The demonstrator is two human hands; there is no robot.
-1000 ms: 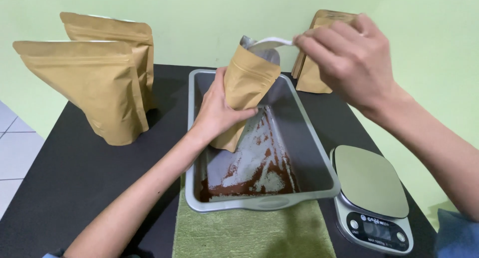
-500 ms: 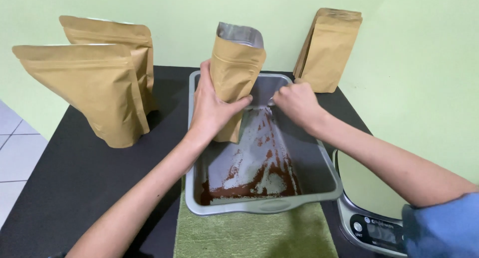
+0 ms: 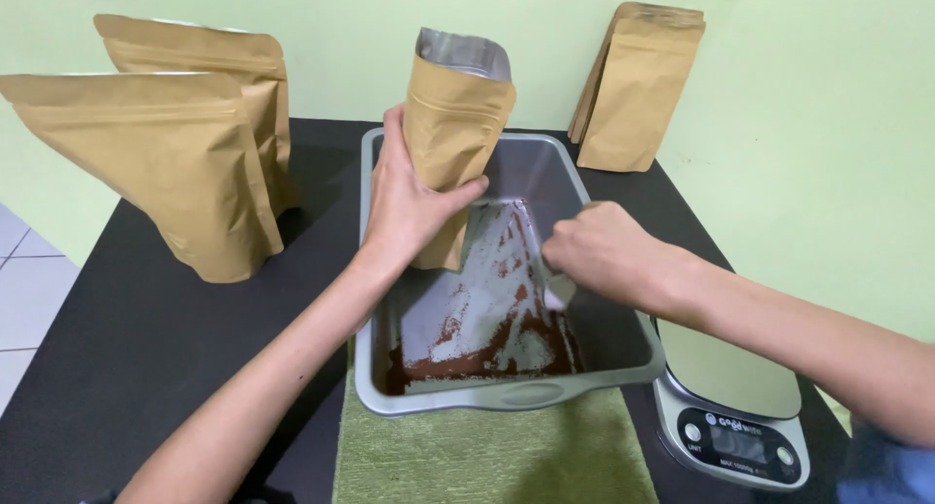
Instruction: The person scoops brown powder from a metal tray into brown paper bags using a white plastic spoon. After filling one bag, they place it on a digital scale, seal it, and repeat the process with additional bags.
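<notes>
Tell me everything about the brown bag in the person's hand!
The bag is a tan paper-looking pouch with a shiny silver inside. Its top is open, with a zip strip just below. It stands upright, tilted slightly, over the grey tray. The left hand grips its lower half; nothing else touches it.

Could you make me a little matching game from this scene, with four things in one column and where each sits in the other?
Things:
1. open pouch
2. grey tray
3. kitchen scale
4. green cloth

Places:
A. under the tray's near end
B. held upright in the left hand
C. on the table by the right forearm
D. in the middle, brown powder at its near end

Pairs: 1-B, 2-D, 3-C, 4-A
</notes>
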